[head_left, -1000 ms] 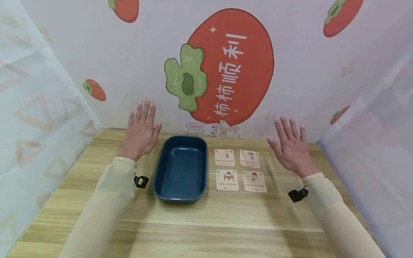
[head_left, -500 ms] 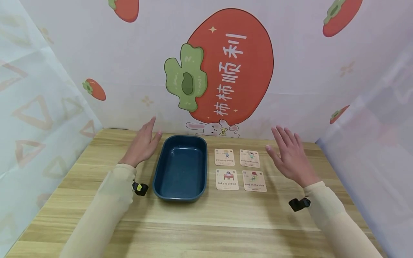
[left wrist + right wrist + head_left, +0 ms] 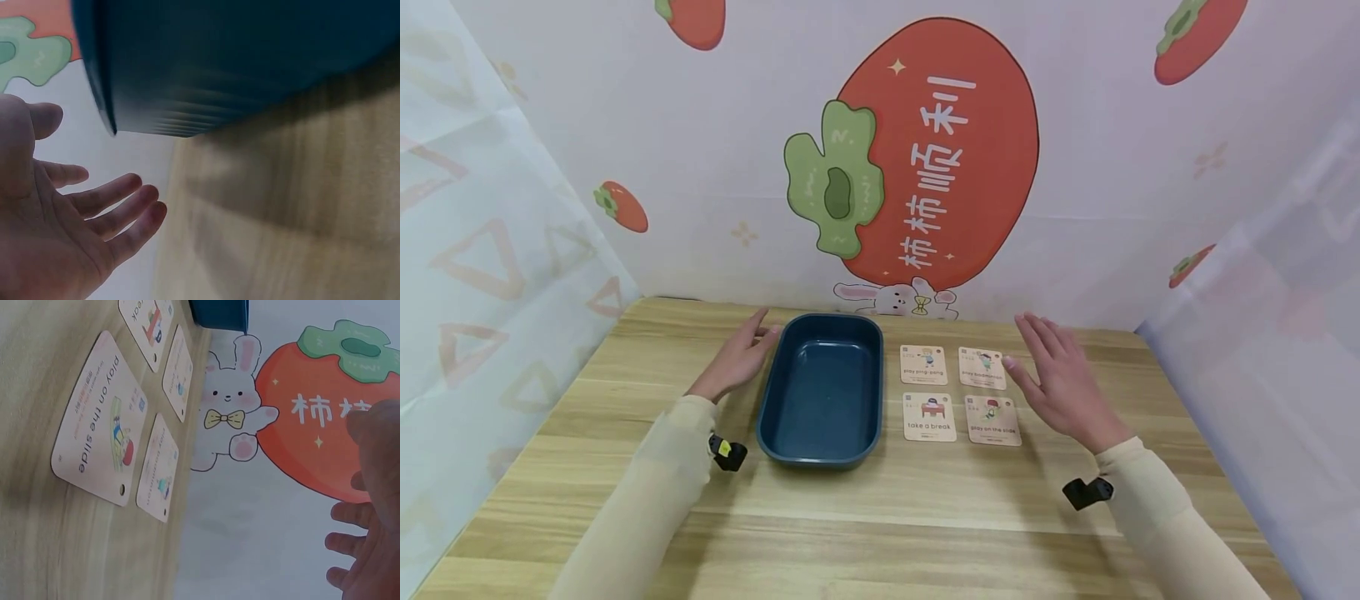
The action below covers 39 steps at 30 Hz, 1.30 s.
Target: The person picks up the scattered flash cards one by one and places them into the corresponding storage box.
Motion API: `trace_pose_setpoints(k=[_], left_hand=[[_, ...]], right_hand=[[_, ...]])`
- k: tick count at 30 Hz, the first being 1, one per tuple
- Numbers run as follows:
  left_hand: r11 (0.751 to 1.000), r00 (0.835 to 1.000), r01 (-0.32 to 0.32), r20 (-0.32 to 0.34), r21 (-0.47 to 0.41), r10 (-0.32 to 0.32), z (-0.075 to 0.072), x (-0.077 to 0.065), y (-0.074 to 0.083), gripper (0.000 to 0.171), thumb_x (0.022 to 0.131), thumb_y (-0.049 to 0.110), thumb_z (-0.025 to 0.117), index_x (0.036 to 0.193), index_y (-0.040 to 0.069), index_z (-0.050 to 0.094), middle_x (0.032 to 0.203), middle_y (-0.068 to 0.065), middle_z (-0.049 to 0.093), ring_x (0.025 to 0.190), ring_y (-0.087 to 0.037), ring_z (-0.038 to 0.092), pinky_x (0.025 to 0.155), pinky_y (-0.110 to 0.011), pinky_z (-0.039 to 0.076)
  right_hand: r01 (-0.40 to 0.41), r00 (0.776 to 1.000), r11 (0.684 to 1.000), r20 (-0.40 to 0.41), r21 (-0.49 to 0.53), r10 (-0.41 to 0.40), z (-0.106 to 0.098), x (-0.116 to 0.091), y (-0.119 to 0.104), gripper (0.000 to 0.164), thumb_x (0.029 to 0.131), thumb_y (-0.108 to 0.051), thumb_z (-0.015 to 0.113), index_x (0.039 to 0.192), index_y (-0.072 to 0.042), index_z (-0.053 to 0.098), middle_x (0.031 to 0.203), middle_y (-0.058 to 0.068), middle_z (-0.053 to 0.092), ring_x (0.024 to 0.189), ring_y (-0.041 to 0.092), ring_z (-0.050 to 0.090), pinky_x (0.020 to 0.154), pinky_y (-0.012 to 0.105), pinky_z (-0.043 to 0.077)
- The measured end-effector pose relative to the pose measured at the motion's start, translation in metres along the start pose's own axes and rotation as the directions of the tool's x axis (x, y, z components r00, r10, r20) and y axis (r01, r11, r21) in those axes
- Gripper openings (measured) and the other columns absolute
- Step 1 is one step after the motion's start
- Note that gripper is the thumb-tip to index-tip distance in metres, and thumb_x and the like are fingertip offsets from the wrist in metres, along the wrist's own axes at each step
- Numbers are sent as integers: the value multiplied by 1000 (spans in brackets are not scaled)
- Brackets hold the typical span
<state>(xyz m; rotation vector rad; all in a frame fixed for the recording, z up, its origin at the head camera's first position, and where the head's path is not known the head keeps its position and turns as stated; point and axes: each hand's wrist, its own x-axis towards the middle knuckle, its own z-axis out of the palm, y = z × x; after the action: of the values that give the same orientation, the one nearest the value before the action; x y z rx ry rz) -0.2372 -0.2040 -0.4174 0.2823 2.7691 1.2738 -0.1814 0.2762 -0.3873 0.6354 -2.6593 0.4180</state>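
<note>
A dark blue rectangular tray (image 3: pixel 820 460) stands on the table left of the picture cards. My left hand (image 3: pixel 735 360) is just beside its left side, fingers relaxed, holding nothing; the left wrist view shows the palm facing the tray wall (image 3: pixel 206 62). Two rows of cards lie flat: the "play ping-pong" card (image 3: pixel 923 365) and "play badminton" card (image 3: pixel 977 379) behind, the "take a break" card (image 3: pixel 929 417) and "play on the slide" card (image 3: pixel 992 421) in front. To their right my right hand (image 3: pixel 1067 387) hovers with straight fingers, its thumb near the badminton card.
The wooden table (image 3: pixel 865 542) ends at a back curtain (image 3: pixel 715 167) printed with a large persimmon and a rabbit (image 3: pixel 228 406). Side curtains (image 3: pixel 1292 275) flank the table. A small black camera (image 3: pixel 727 454) is worn at the left wrist, another black camera (image 3: pixel 1087 493) at the right.
Both hands have come down and nearer the table's middle. The left has turned its palm toward the tray, and the right has shifted left toward the cards. Tray and cards have stayed put.
</note>
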Motion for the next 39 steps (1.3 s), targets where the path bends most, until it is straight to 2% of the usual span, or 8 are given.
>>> trace_pose_setpoints(k=[5,11,14,22,32,39], left_hand=[[997,996,57,69,-44,-54,6,-1,-4,72,111,46,31,162,2,7,153,-34,37,140,-49,37,113,-63,31],[992,989,86,131,-97,-73,12,-1,-8,74,110,49,31,163,6,3,156,-32,32,143,-46,35,115,-62,28],[990,989,84,130,-113,-69,14,0,-10,73,110,48,32,163,6,4,156,-31,33,142,-46,36,115,-61,28],[990,988,88,133,-111,-73,18,3,-11,69,112,42,32,163,5,6,162,-30,21,144,-48,31,115,-62,28],[988,986,99,146,-115,-81,19,3,-10,62,113,33,33,164,8,9,159,-30,28,139,-47,39,114,-61,31],[985,984,94,167,-147,-69,17,2,-11,61,113,34,33,164,12,9,164,-26,18,146,-47,26,116,-63,24]], right_hand=[[29,1000,1000,-10,10,-29,6,-2,-4,68,103,-32,58,156,2,34,155,25,39,142,48,32,116,60,21],[15,1000,1000,19,24,-16,11,-5,-9,68,104,-33,58,157,1,32,156,24,38,143,48,31,116,62,20],[12,999,1000,32,27,-13,15,-7,-11,67,104,-33,58,156,2,33,155,25,38,143,47,31,115,63,21],[8,998,999,55,31,-10,23,-11,-15,67,104,-33,57,156,1,33,155,24,38,144,45,30,117,63,18],[0,998,999,59,33,-2,29,-14,-16,66,104,-35,56,157,-1,33,155,22,39,143,44,32,116,65,19],[-5,997,999,78,42,1,31,-14,-18,67,105,-37,55,158,-3,32,156,22,39,144,43,31,115,66,19]])
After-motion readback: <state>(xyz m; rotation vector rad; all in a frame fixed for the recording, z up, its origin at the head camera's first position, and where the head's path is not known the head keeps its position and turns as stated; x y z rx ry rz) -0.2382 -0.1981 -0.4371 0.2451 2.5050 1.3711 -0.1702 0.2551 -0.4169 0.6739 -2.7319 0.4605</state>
